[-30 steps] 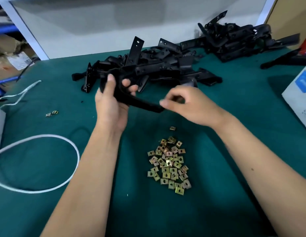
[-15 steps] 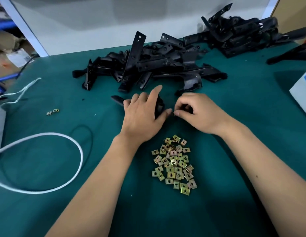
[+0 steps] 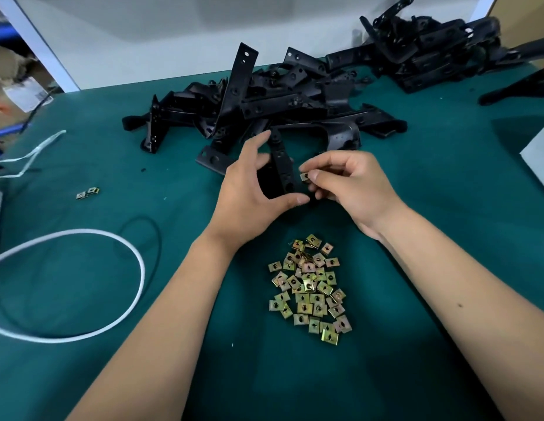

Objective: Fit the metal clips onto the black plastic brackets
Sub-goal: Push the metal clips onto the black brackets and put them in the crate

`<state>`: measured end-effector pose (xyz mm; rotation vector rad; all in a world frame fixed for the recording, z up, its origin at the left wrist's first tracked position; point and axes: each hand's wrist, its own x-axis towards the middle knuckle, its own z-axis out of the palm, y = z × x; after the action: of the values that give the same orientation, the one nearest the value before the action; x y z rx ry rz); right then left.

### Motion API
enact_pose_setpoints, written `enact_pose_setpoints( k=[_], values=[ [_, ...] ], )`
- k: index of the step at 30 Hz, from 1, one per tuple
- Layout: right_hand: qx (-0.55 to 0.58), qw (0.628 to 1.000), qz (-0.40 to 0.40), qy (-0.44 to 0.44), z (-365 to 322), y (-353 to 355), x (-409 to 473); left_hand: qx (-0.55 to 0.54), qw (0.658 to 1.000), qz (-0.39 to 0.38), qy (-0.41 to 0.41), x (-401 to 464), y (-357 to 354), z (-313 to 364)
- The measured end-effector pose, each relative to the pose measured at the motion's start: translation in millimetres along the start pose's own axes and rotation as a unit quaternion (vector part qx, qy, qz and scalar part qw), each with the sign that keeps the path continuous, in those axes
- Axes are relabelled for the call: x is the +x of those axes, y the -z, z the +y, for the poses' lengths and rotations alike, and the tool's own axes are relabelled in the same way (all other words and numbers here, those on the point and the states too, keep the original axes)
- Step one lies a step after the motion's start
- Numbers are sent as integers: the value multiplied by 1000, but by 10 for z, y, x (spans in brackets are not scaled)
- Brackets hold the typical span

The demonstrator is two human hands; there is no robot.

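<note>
A flat black plastic bracket [image 3: 283, 168], matte and pierced with round holes, stands on end near the middle of the green felt table [image 3: 447, 183]. The left hand [image 3: 252, 192] curls round it, thumb at its lower end. The right hand [image 3: 352, 183] pinches a small square brass-toned clip [image 3: 304, 176] (one hole visible) just beside the bracket's right edge. A heap of clips [image 3: 310, 287] lies toward the near edge, a pile of brackets [image 3: 264, 98] toward the far edge.

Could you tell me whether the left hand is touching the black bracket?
Touching: the head view shows the left hand gripping the black bracket between thumb and fingers.
</note>
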<state>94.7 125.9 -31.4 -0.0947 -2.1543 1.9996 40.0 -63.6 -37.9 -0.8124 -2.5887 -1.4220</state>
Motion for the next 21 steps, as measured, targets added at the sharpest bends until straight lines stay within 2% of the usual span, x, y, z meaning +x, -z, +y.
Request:
enact_pose_setpoints(
  k=[6,15,21],
  values=[
    [20,1000,16,9,-1,-37,-8,17,999,10,-44,11,-35,9],
    [29,1000,11,2,16,-38,-3,52,997,26,-42,13,-52,26],
    [76,997,-9,-17,-19,21,6,59,997,31,-42,-7,-100,82]
  ],
)
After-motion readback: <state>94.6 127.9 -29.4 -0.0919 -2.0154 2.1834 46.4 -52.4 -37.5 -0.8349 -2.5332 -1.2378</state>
